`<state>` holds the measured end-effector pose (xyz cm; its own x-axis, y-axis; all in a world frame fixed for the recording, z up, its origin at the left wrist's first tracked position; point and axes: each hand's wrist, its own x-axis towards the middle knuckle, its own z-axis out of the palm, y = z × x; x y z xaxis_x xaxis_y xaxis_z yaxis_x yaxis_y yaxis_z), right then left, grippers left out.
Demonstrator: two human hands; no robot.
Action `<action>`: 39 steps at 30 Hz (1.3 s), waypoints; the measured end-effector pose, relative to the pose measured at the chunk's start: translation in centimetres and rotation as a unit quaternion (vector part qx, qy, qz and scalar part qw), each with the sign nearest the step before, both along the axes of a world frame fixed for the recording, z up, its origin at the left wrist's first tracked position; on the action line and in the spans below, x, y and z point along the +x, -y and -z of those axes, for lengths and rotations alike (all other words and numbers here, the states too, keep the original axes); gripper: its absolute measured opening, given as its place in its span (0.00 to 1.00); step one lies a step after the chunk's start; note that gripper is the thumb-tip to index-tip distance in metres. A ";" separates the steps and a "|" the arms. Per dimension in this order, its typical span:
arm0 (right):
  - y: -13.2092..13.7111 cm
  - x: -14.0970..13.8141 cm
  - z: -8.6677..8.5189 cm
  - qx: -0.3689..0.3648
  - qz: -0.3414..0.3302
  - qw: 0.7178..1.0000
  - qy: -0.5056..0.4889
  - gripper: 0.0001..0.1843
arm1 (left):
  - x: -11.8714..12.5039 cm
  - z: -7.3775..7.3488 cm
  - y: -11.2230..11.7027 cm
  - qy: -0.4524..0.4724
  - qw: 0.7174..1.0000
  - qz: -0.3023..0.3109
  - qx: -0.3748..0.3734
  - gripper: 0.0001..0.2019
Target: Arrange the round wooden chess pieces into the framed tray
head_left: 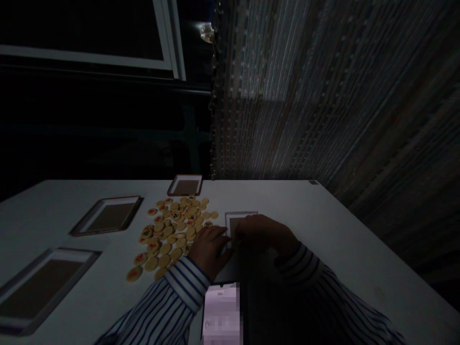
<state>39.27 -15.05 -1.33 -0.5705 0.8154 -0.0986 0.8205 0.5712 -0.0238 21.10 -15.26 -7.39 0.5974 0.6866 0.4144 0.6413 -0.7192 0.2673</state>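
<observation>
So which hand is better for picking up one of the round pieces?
Probably the left hand: it sits right at the edge of the round pieces. The right hand is farther from them, over at the small tray.

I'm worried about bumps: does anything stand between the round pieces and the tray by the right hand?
Yes: the left hand lies between the nearer pieces and the tray, which the right hand partly covers. Farther back, nothing visible blocks the gap.
</observation>
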 end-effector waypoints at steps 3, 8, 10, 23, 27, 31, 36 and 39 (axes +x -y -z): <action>0.0 0.0 0.1 0.005 -0.006 1.000 -0.007 0.13 | 0.0 -0.1 0.0 -0.002 1.000 -0.001 -0.002 0.11; -0.1 -0.1 0.2 0.005 -0.012 1.000 -0.003 0.12 | 0.0 -0.1 0.0 -0.004 1.000 0.001 -0.004 0.11; 0.0 -0.1 0.1 0.006 -0.010 1.000 0.002 0.12 | 0.0 -0.1 0.0 -0.005 1.000 0.003 -0.009 0.11; 0.3 0.5 -2.2 0.005 0.040 0.998 0.054 0.15 | -0.5 -0.9 -0.3 0.063 0.996 -0.028 0.055 0.12; 0.2 0.4 -2.6 0.044 0.050 0.997 0.026 0.12 | -1.3 -1.2 -0.7 0.086 0.993 -0.052 0.062 0.12; 0.3 0.2 -3.0 0.080 0.047 0.996 -0.016 0.12 | -2.3 -2.2 -1.1 0.112 0.990 -0.077 0.048 0.13; 0.3 0.2 -3.3 0.106 0.045 0.993 -0.041 0.13 | -3.1 -3.8 -1.0 0.200 0.972 -0.120 -0.005 0.14; 0.4 0.1 -3.5 0.115 0.044 0.991 -0.047 0.14 | -3.7 -4.7 -1.0 0.250 0.953 -0.161 -0.052 0.15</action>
